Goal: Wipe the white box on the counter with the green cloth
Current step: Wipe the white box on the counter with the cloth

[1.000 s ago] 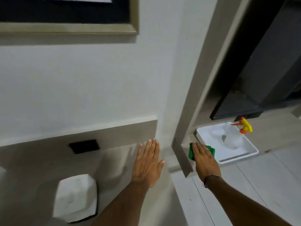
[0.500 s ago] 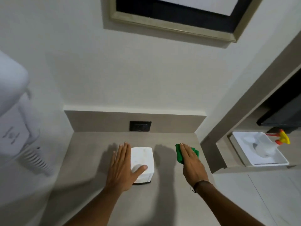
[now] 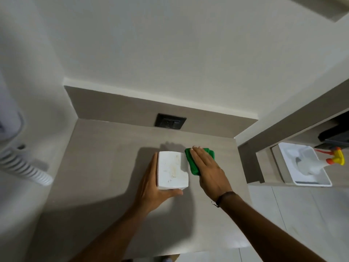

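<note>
The white box (image 3: 172,170) stands on the grey counter (image 3: 105,159), its top faintly smudged. My left hand (image 3: 153,188) grips it: the fingers lie along its left side and the thumb wraps under its near edge. A folded green cloth (image 3: 190,161) is pressed flat against the box's right side. My right hand (image 3: 207,171) lies palm down on the cloth with the fingers straight, covering most of it.
A black wall socket (image 3: 170,121) sits in the grey backsplash behind the box. A white appliance with a coiled cord (image 3: 24,168) hangs on the left wall. To the right, on a lower shelf, a white tray (image 3: 283,163) holds a spray bottle (image 3: 319,162).
My view has swung from the tray on the right to the counter. My right hand carried the green cloth over to the box's right side. My left hand closed around the box.
</note>
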